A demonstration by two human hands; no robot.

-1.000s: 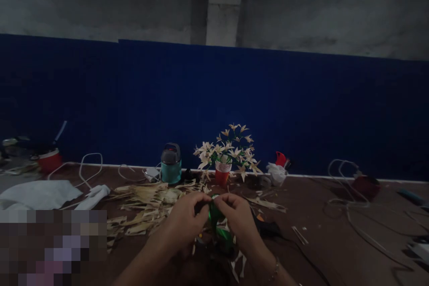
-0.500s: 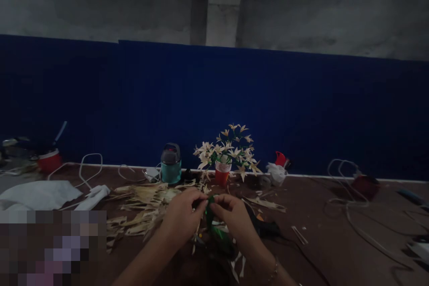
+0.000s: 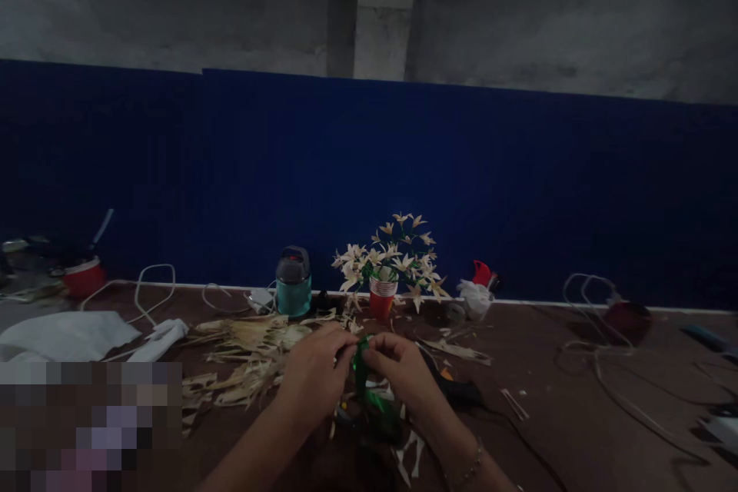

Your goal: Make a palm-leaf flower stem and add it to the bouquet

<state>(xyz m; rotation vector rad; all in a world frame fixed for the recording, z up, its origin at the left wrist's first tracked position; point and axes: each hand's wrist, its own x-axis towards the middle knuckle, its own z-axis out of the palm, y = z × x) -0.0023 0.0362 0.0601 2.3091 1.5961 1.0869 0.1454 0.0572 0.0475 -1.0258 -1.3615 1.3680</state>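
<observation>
At the middle of the table, my left hand (image 3: 320, 365) and my right hand (image 3: 400, 369) meet with their fingertips close together. Between them is a shiny green tape (image 3: 361, 373), pinched by the thumb and fingers of each hand. Whether something thin lies inside the pinch is too small to tell. The strip hangs down toward a larger green shiny bundle (image 3: 381, 409) on the table, partly in shadow. Left of my left hand lies a pile of dry, pale husk pieces (image 3: 247, 357). Behind both hands, pale artificial flowers (image 3: 392, 257) stand in a stack of red cups (image 3: 381, 300).
A teal and black container (image 3: 294, 284) stands by the blue partition (image 3: 259, 169). White cloth (image 3: 69, 332) and a red cup (image 3: 84, 277) lie left. A white plastic bag (image 3: 476, 297) is right of the flowers. A black tool (image 3: 461, 392) and cables (image 3: 623, 392) lie right.
The green tape at my fingertips has shifted slightly and shows more of its shiny surface. Both hands stay almost in the same place, fingers still pinched.
</observation>
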